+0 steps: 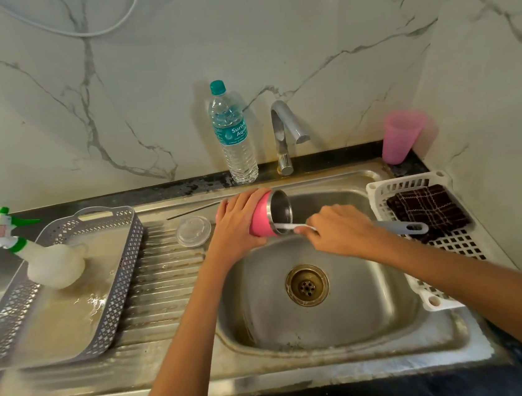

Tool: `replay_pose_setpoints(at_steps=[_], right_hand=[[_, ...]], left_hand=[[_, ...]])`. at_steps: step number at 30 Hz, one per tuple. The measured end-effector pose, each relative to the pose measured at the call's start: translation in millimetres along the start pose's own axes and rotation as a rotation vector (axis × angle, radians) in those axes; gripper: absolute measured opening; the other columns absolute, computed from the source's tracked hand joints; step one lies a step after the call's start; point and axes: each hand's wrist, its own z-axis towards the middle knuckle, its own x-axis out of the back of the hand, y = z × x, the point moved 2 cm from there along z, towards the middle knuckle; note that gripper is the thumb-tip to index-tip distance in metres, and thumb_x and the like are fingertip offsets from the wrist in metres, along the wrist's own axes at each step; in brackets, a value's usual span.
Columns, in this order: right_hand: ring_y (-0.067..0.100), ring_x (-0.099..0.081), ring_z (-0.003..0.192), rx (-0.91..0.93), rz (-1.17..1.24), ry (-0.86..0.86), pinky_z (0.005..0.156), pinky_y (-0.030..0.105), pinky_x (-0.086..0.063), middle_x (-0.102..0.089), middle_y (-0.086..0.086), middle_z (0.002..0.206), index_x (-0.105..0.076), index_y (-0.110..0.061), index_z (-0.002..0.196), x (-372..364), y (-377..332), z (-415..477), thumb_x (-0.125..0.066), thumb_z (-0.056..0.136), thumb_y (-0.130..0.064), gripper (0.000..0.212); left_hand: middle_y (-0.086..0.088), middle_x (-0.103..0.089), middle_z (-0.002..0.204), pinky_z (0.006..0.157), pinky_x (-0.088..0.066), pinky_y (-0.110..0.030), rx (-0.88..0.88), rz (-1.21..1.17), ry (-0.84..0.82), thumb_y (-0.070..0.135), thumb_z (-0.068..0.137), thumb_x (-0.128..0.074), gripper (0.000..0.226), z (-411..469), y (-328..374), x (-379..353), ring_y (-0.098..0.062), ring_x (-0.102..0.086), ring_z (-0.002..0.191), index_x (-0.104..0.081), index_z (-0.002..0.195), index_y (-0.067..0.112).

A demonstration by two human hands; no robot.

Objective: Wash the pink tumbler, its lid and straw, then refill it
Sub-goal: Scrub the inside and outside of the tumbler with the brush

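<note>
Left hand (pixel 236 225): wrapped over the pink steel-lined tumbler (pixel 263 217), fingers curled around its body, gripping it on its side above the far left edge of the steel sink basin (pixel 357 313).
Pink tumbler: tilted nearly horizontal, open mouth facing right, shiny steel interior visible.
Right hand (pixel 338 231): closed around the thin white brush with a grey looped handle (pixel 401 228), thumb and fingers pinching the shaft just in front of the tumbler's mouth.
Brush: white tip touching the lower rim of the tumbler's mouth; grey handle end sticking out past the hand to the right, over the edge of the white basket.
Clear round plastic lid (pixel 193 231): flat on the ribbed steel draining board (pixel 166 293), just left of the left hand.
Thin metal straw (pixel 194 210): lying on the draining board behind the lid, near the back edge, roughly parallel to the wall.
Clear water bottle with teal cap and label (pixel 233 135): upright on the dark ledge behind the sink, beside the chrome tap (pixel 284 130).
Translucent pink plastic cup (pixel 400 136): upright in the back right corner.
White perforated basket (pixel 443 242): right of the basin, with a folded dark checked cloth (pixel 427 209) in it.
Grey lattice tray (pixel 68 285): on the left of the draining board, holding a white spray bottle with green trigger (pixel 42 258).
Brass drain (pixel 307 285): in the middle of the basin floor.
</note>
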Motion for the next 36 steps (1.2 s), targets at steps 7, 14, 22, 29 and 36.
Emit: replay_pose_setpoints(at_steps=[7, 14, 22, 29, 36], right_hand=[[0.017, -0.052, 0.064, 0.006, -0.059, 0.032, 0.063, 0.031, -0.042, -0.047, -0.004, 0.062, -0.050, -0.022, 0.069, 21, 18, 13, -0.030, 0.100, -0.054, 0.049], [0.023, -0.059, 0.069, 0.058, -0.042, 0.002, 0.060, 0.033, -0.040, -0.058, 0.003, 0.073, -0.065, -0.016, 0.090, -7, -7, -13, -0.030, 0.102, -0.048, 0.049], [0.011, -0.052, 0.056, -0.042, -0.045, 0.024, 0.056, 0.028, -0.044, -0.051, -0.005, 0.060, -0.063, -0.020, 0.080, 1, 32, 0, -0.028, 0.100, -0.056, 0.053], [0.018, -0.051, 0.060, 0.004, 0.020, -0.025, 0.062, 0.033, -0.046, -0.041, -0.005, 0.058, -0.044, -0.022, 0.068, -10, 6, -24, -0.027, 0.102, -0.050, 0.047], [0.020, -0.051, 0.063, -0.023, 0.016, 0.014, 0.060, 0.032, -0.038, -0.052, 0.000, 0.067, -0.052, -0.020, 0.074, 10, -4, -7, -0.030, 0.101, -0.052, 0.047]], left_hand=[[0.002, -0.048, 0.140, 0.109, -0.034, -0.054, -0.004, -0.001, -0.092, 0.029, 0.062, -0.083, 0.096, -11, -3, -11, -0.022, -0.044, 0.129, -0.033, 0.144, 0.029], [0.000, -0.048, 0.141, 0.109, -0.034, -0.055, 0.031, -0.025, -0.074, 0.032, 0.064, -0.083, 0.095, -17, -11, -12, -0.023, -0.044, 0.130, -0.033, 0.145, 0.028], [0.001, -0.049, 0.139, 0.108, -0.035, -0.053, 0.006, 0.043, -0.089, 0.030, 0.061, -0.082, 0.096, -20, -14, -15, -0.024, -0.045, 0.129, -0.035, 0.145, 0.028], [0.002, -0.050, 0.138, 0.106, -0.036, -0.055, 0.031, 0.068, -0.067, 0.032, 0.061, -0.084, 0.095, -12, -19, -16, -0.024, -0.046, 0.127, -0.036, 0.143, 0.029], [0.003, -0.049, 0.139, 0.112, -0.030, -0.050, -0.006, 0.061, -0.094, 0.030, 0.062, -0.081, 0.094, -8, -1, -23, -0.021, -0.044, 0.130, -0.037, 0.145, 0.028]])
